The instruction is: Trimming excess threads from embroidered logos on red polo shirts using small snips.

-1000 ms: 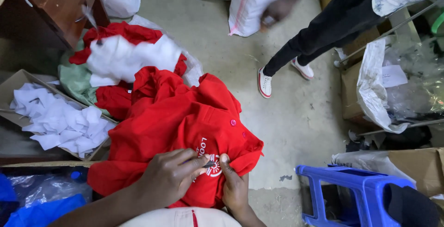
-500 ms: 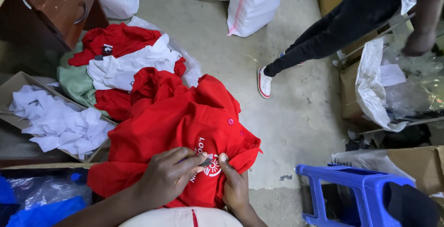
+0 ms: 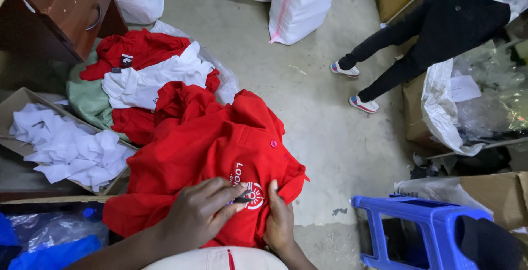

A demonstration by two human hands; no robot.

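A red polo shirt (image 3: 220, 143) with a white embroidered emblem (image 3: 252, 194) lies across my lap. My left hand (image 3: 198, 215) rests on it beside the emblem, pinching a small dark tool at the stitching. My right hand (image 3: 279, 220) grips the shirt's edge just right of the emblem, thumb on top. Both hands are closed on the fabric.
Behind the shirt lies a heap of red, white and green garments (image 3: 143, 77). A cardboard box of white cloth scraps (image 3: 66, 149) sits left. A blue plastic stool (image 3: 429, 231) stands right. Another person's legs (image 3: 396, 55) stand on the concrete floor near white sacks (image 3: 302, 3).
The other person has stepped to the right and away. My hands stay on the emblem with only slight finger movement.
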